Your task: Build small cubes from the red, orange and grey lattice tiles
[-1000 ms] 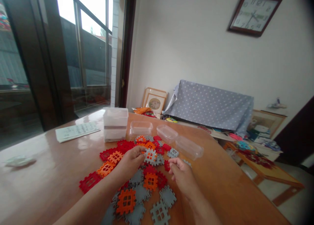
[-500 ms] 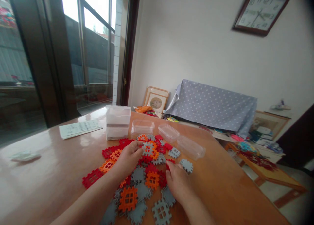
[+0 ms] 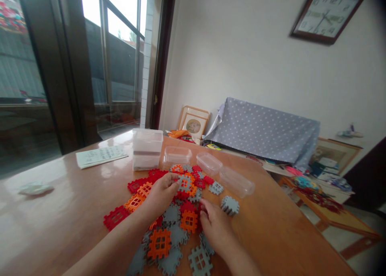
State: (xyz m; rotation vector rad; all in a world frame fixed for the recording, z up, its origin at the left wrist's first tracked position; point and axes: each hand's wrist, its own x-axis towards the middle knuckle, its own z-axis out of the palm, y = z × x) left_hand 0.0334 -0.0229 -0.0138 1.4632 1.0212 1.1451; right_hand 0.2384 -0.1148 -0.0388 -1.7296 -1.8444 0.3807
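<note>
My left hand (image 3: 165, 189) reaches over the pile, thumb and fingers pinched on the edge of a grey window-shaped interlocking tile (image 3: 184, 182). My right hand (image 3: 215, 223) is at the pile's right side, its fingers curled together; a bit of red shows at the fingertips, but what they grip is hidden. Between and below the hands lie red, orange and grey notched plastic tiles, among them an orange window tile (image 3: 189, 221), a larger orange one (image 3: 159, 244) and a grey window tile (image 3: 200, 261). A small stack of grey tiles (image 3: 230, 205) stands just beyond my right hand.
Behind the pile are a stacked clear box (image 3: 147, 147) and clear plastic containers, one (image 3: 237, 181) at the right. Papers (image 3: 102, 156) and a crumpled wrapper (image 3: 35, 188) lie on the left of the table. A low wooden stool (image 3: 325, 215) stands off to the right.
My right hand has shifted left toward the pile, uncovering more of the grey stack. A red tile beyond its fingers no longer shows there. My left hand keeps its pinch on the grey tile.
</note>
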